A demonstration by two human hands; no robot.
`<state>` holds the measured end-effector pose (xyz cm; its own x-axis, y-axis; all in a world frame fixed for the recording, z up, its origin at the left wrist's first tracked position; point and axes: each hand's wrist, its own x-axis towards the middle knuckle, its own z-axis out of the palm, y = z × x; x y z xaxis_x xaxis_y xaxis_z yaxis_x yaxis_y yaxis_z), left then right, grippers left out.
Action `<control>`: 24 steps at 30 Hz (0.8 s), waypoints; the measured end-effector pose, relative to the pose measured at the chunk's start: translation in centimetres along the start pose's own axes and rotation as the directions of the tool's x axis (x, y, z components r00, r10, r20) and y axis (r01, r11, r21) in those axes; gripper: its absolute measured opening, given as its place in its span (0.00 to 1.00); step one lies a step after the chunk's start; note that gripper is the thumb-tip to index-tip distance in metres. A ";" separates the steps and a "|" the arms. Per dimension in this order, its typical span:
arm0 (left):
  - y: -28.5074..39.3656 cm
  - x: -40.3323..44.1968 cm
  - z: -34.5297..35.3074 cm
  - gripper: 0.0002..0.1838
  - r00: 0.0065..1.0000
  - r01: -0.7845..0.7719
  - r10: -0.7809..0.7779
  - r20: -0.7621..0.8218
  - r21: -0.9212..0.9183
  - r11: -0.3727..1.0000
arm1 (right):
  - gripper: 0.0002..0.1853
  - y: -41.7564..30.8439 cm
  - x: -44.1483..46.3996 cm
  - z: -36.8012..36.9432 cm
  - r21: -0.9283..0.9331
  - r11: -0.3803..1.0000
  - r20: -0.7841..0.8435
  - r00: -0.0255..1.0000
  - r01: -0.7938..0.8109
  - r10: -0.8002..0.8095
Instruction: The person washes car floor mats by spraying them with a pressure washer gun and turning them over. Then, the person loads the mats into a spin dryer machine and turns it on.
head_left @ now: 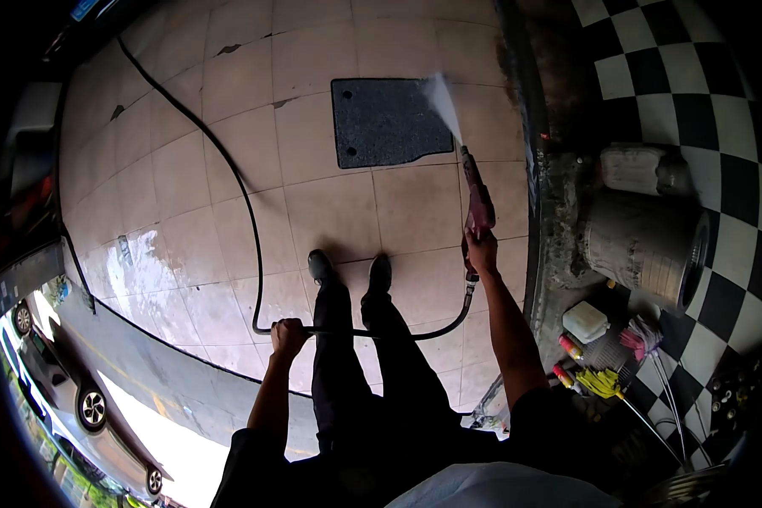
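My right hand (pixel 482 252) is closed round the grip of a dark red spray gun (pixel 480 207). From its nozzle a white fan of water (pixel 442 103) reaches the right edge of a dark floor mat (pixel 389 123) lying flat on the tiles. A black hose (pixel 229 161) runs from the upper left, bends, and crosses in front of my legs to the gun's lower end. My left hand (pixel 289 336) is wrapped round this hose near its bend.
Pinkish tiles (pixel 330 203) cover the floor; a dark kerb (pixel 529 195) borders them. Right of it stand a large cylinder (pixel 639 245), a white jug (pixel 585 323), a yellow mop (pixel 599 383) and a pink mop (pixel 640 337). Parked cars (pixel 68 372) show at lower left.
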<state>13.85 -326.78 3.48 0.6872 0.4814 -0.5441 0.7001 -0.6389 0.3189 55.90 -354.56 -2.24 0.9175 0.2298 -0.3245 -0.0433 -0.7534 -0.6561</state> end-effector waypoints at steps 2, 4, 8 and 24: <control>-0.2 1.2 -1.3 0.28 0.999 -0.027 0.029 0.019 -0.065 0.998 | 0.18 -1.1 2.0 -1.7 0.124 0.979 -0.006 0.987 -0.160 0.162; -0.3 2.2 -2.6 0.30 0.997 0.013 -0.005 0.080 -0.106 0.994 | 0.18 -1.7 3.9 -1.8 0.103 0.992 -0.044 0.995 -0.080 0.084; -3.3 4.5 -3.9 0.34 0.958 0.207 -0.158 0.240 -0.195 0.959 | 0.18 -6.0 6.6 2.6 0.009 0.999 0.022 0.999 0.035 -0.035; -13.5 28.1 -5.7 0.20 0.830 0.505 -0.123 0.543 -0.641 0.579 | 0.10 -22.3 15.2 13.8 0.564 0.724 0.440 0.887 -0.397 0.144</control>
<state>24.86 -301.17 -11.68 0.3791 0.1524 -0.9127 0.8763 0.2577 0.4070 65.36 -325.71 -1.94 0.6334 0.3661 -0.6818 -0.6186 -0.2898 -0.7303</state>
